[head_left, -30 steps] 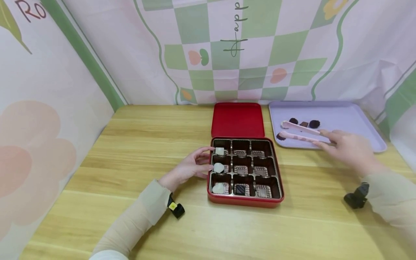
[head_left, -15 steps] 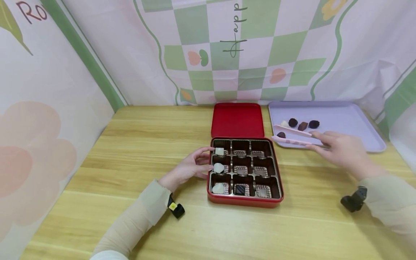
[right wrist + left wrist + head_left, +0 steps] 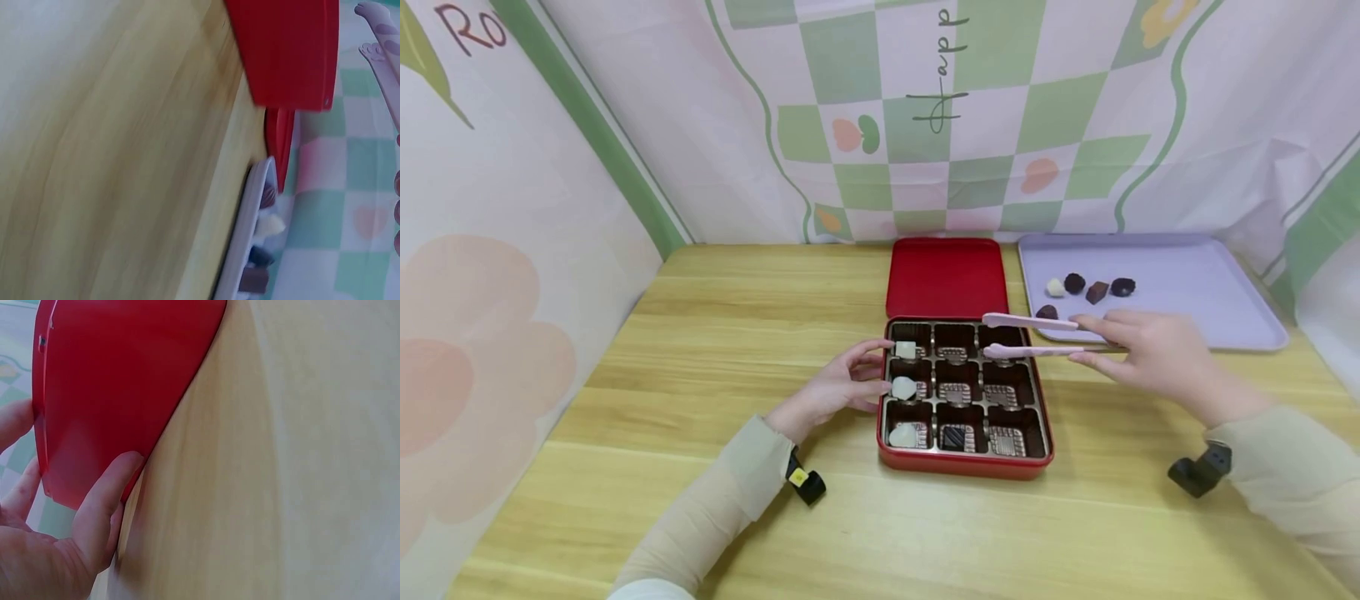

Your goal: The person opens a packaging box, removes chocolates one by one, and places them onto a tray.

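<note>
My right hand (image 3: 1157, 354) pinches pink tongs (image 3: 1037, 323) by their rear ends. The tong tips are spread apart with nothing between them, over the back right part of the red tin (image 3: 966, 465). In the right wrist view the paw-shaped tong ends (image 3: 374, 51) show beside the tin (image 3: 287, 56). My left hand (image 3: 838, 385) rests its fingertips and thumb against the tin's left wall. Inside the divided insert, white chocolates (image 3: 903, 388) fill the left column. A dark striped chocolate (image 3: 954, 437) lies in the front middle compartment.
Behind the tin lies its red lid (image 3: 947, 275). A lilac tray (image 3: 1195, 283) at the back right carries several chocolates, among them a white one (image 3: 1056, 287), a brown one (image 3: 1097, 292) and a dark one (image 3: 1122, 287). A patterned cloth (image 3: 917, 108) hangs behind the table.
My right hand has brought the tongs leftward and toward me, from over the tray's chocolates to over the tin, with the tips apart throughout. My left hand stays against the tin.
</note>
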The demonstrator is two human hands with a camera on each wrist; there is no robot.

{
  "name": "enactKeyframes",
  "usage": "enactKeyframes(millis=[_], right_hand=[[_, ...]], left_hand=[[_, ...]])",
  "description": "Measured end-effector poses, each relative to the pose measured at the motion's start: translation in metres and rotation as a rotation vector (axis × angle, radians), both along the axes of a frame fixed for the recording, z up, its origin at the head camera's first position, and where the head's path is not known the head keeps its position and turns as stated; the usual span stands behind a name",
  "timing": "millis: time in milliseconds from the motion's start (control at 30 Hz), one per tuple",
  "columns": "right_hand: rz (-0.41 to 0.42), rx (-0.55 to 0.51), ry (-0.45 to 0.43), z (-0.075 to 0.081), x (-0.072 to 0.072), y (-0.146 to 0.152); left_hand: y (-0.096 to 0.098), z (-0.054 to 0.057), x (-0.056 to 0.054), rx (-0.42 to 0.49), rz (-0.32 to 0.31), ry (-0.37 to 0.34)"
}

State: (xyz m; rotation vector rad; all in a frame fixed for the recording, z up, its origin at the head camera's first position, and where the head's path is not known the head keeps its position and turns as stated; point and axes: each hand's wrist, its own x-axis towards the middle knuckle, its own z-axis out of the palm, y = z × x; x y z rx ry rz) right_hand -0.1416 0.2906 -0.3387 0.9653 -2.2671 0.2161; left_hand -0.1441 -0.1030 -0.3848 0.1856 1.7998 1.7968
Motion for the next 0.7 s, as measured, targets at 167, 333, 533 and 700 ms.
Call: enactKeyframes(millis=[167, 333, 533, 700], right_hand=[[0.073, 0.019, -0.008, 0.004, 0.005, -0.013], [0.126, 0.034, -0.017, 0.008, 0.01, -0.023], [0.188, 0.029, 0.008, 0.01, 0.013, -0.032], [0.225, 0.04, -0.002, 0.013, 0.015, -0.036]], left_hand=[[0.0, 0.001, 0.001, -0.002, -0.003, 0.0], [0.0, 0.003, 0.002, 0.001, -0.006, 0.001], [0.001, 0.003, 0.002, 0.002, -0.005, 0.004], [0.001, 0.002, 0.001, 0.0, -0.005, 0.008]])
